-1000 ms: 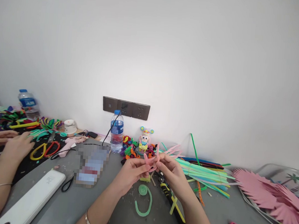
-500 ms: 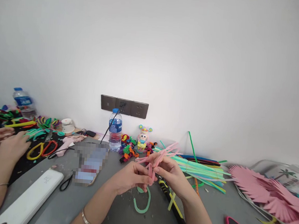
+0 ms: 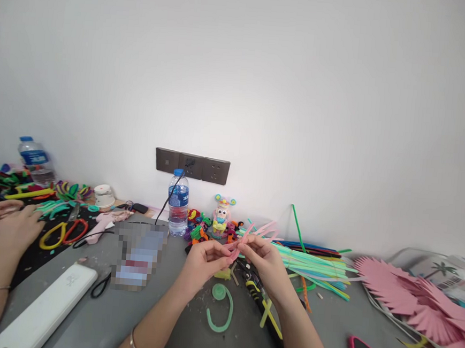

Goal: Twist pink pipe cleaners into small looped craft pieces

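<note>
Pink pipe-cleaner bundle [image 3: 258,230] is held above the desk [image 3: 104,314], pinched at its lower end by left hand [image 3: 203,260] and right hand [image 3: 264,259]. Long axis rises rightward toward the wall; both hands are equally near.

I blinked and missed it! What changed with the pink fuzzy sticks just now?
The pink pipe cleaners turned: before, they stood upright between the hands; now they slant away rightward. The left hand and right hand kept hold. The green curl and water bottle stayed put.
</note>
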### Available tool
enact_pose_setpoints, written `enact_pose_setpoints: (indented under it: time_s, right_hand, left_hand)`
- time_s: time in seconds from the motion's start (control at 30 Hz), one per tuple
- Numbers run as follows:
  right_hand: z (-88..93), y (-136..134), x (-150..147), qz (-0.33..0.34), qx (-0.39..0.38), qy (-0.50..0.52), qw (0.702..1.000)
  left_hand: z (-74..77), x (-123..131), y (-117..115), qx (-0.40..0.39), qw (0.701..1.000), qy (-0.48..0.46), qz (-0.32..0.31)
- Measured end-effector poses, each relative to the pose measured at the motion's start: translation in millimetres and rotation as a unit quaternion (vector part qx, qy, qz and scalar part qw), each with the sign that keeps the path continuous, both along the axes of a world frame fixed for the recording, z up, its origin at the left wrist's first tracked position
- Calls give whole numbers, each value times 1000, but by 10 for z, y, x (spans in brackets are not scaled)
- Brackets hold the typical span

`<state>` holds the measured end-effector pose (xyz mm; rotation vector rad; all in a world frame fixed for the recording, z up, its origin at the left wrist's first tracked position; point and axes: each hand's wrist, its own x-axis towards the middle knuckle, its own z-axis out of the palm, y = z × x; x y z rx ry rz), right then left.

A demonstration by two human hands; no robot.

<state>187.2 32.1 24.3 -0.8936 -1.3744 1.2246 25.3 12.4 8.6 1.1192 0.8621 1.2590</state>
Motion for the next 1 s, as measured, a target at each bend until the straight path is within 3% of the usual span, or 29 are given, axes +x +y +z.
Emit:
enact_pose_setpoints:
  time_s: [0.23, 0.6, 1.0]
  right_hand:
    - [-58, -11, -116, -1, -20, 54, 998]
    - [-80, 20, -111, 12, -33, 79, 996]
    - [-46, -59, -229, 8, -38, 143, 989]
  left_hand:
    - [-123, 18, 7, 114, 987, 88, 67]
    - [-84, -20, -8, 200, 952, 206, 108]
    - [-66, 2, -4, 261, 915, 243, 191]
